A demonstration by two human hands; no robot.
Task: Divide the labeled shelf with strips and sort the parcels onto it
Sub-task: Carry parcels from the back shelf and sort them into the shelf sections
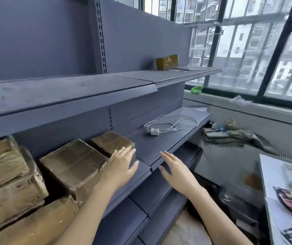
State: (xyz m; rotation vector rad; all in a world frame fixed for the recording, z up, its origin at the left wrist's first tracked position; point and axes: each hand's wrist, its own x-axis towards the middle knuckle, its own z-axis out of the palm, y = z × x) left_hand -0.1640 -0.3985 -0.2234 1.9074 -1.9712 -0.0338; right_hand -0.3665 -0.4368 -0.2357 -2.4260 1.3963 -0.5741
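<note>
Fingers of the left hand [122, 165] lie straight and loosely spread, their tips against the near corner of the small parcel [112, 143] on the middle shelf [159, 147]. Beside it the right hand [174, 167] hovers over the shelf's front edge, fingers straight and together, holding nothing. More parcels (a larger carton [72, 165] among them) crowd the shelf's left part; a white cable [170, 123] lies farther right.

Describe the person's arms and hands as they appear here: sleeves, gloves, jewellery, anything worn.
Both forearms are bare as far as the picture shows them; no sleeve comes into view. The left hand and the right hand wear no gloves. No ring, watch or bracelet shows on either hand or wrist. The fingernails look short and unpainted, though the picture is slightly blurred.
</note>
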